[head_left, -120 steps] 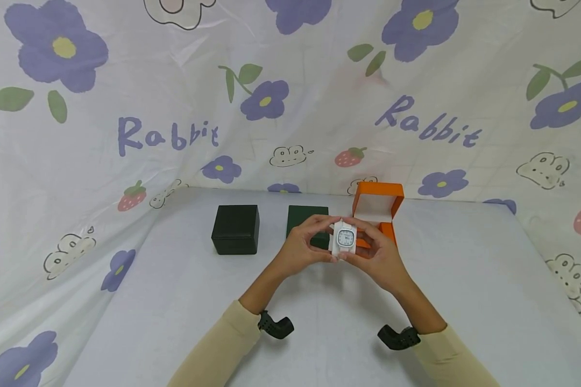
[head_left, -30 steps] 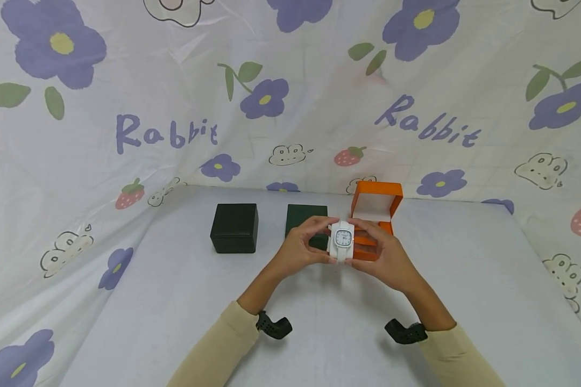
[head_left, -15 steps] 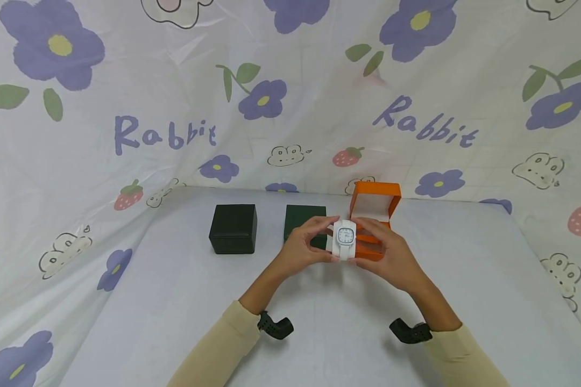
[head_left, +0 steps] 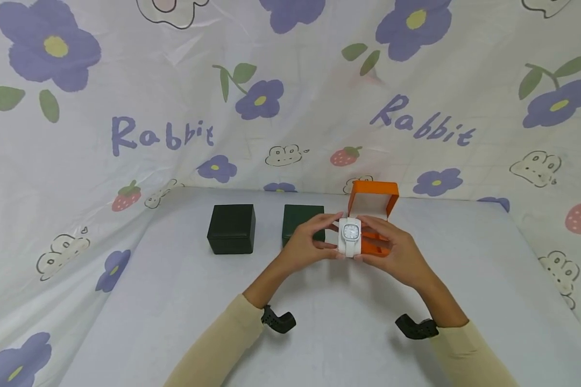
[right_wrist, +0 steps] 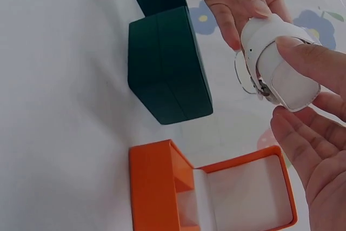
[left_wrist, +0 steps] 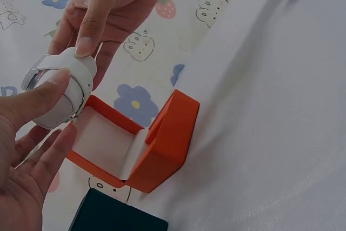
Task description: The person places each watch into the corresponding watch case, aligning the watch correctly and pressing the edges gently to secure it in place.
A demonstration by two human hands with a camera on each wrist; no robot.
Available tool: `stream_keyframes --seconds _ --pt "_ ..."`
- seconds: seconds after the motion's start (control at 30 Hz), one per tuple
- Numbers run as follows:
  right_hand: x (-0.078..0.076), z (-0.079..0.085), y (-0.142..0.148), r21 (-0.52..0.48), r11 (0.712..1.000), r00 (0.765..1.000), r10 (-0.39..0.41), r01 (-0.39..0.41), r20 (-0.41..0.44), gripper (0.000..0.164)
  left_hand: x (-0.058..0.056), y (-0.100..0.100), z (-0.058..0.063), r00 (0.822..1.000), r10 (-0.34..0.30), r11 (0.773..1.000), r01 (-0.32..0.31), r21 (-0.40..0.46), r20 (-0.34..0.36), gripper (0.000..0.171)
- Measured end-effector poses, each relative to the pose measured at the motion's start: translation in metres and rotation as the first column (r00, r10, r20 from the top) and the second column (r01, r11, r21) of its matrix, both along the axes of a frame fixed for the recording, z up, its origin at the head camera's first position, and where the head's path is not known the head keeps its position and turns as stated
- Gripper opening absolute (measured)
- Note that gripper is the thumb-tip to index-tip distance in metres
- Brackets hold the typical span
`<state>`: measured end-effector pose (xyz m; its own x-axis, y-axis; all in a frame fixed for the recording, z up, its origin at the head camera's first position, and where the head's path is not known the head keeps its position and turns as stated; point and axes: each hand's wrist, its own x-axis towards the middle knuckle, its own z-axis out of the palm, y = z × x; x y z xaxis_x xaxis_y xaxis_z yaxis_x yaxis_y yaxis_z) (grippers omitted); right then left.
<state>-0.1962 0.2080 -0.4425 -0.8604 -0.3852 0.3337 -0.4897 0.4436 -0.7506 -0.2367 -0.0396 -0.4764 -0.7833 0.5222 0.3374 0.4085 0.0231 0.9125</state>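
A white wristwatch point(head_left: 351, 232) with a squarish face is wrapped round a white watch cushion point(right_wrist: 294, 82). My left hand point(head_left: 307, 244) pinches it from the left, thumb below and fingers above in the head view. From the other side my right hand point(head_left: 397, 250) grips it the same way. The watch is held up off the table, face toward the head camera. Behind the right hand stands an orange watch box point(head_left: 374, 188), lid raised, pale lining showing. In the left wrist view the watch overlaps the edge of the orange lid point(left_wrist: 102, 133).
A dark green box point(head_left: 302, 215), closed, stands left of the orange one, partly behind my left hand. Farther left sits a closed black-looking box point(head_left: 231, 229). A patterned cloth point(head_left: 290, 123) hangs at the back edge of the white table point(head_left: 319, 333).
Both hands have carried the watch slightly right and up, nearer the middle of the orange box. The boxes stay where they were; the head view has shifted a little.
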Motion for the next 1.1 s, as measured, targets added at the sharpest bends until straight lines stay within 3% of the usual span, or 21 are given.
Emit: stream_keyframes --seconds 0.27,0.53,0.77,1.1 --pt "-0.004 -0.001 0.006 0.049 0.997 0.998 -0.059 0.06 -0.029 0.077 -0.005 0.008 0.001 0.999 0.032 0.999 -0.032 -0.012 -0.043 0.08" --pt "-0.006 -0.005 0.013 0.078 0.993 0.996 -0.092 0.091 0.004 0.078 -0.009 0.018 0.0 0.996 0.071 0.994 -0.075 -0.083 -0.052 0.078" --pt "-0.011 -0.007 0.021 0.129 0.985 0.993 -0.115 0.115 -0.011 0.079 -0.016 0.027 0.0 0.992 0.095 0.98 -0.108 -0.165 -0.087 0.08" --pt "-0.018 -0.009 0.031 0.186 0.975 0.991 -0.129 0.122 0.026 0.078 -0.023 0.043 -0.003 0.988 0.129 0.956 -0.147 -0.253 -0.085 0.079"
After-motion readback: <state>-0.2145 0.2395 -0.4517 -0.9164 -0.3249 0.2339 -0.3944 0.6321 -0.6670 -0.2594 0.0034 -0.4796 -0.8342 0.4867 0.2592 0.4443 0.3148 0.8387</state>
